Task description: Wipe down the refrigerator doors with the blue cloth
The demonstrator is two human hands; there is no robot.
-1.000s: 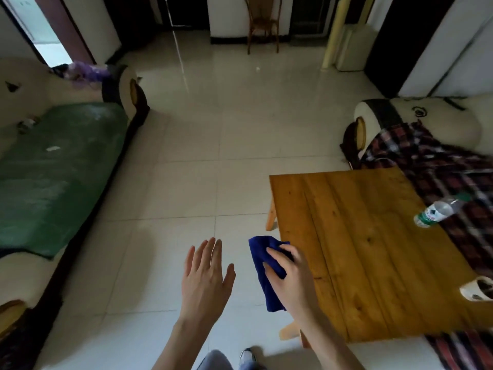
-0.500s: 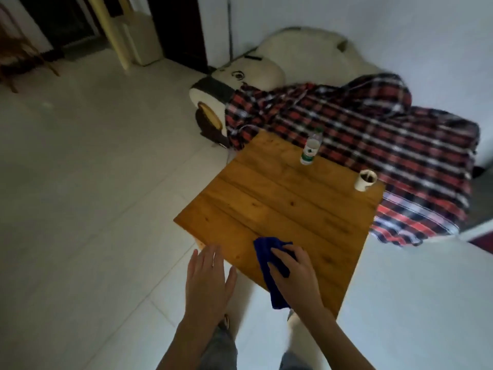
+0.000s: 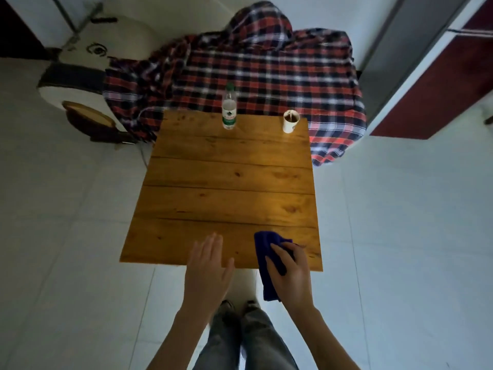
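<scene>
My right hand (image 3: 292, 273) grips a dark blue cloth (image 3: 262, 243), bunched under the fingers, with one end hanging below the palm. It hovers over the near right corner of a wooden table (image 3: 226, 177). My left hand (image 3: 208, 273) is held flat and open beside it at the table's near edge, holding nothing. At the top right stands a tall dark red and grey unit (image 3: 440, 76), which may be the refrigerator; only its lower part shows.
A plastic water bottle (image 3: 229, 110) and a white paper cup (image 3: 290, 120) stand at the table's far edge. Behind is a cream sofa (image 3: 80, 76) draped with a red plaid blanket (image 3: 266, 68). Pale tiled floor (image 3: 400, 236) surrounds the table; my feet are near its front.
The view has swung right, so the table now lies straight ahead and the red and grey unit has come into sight. Both hands keep their pose, the right still holding the cloth.
</scene>
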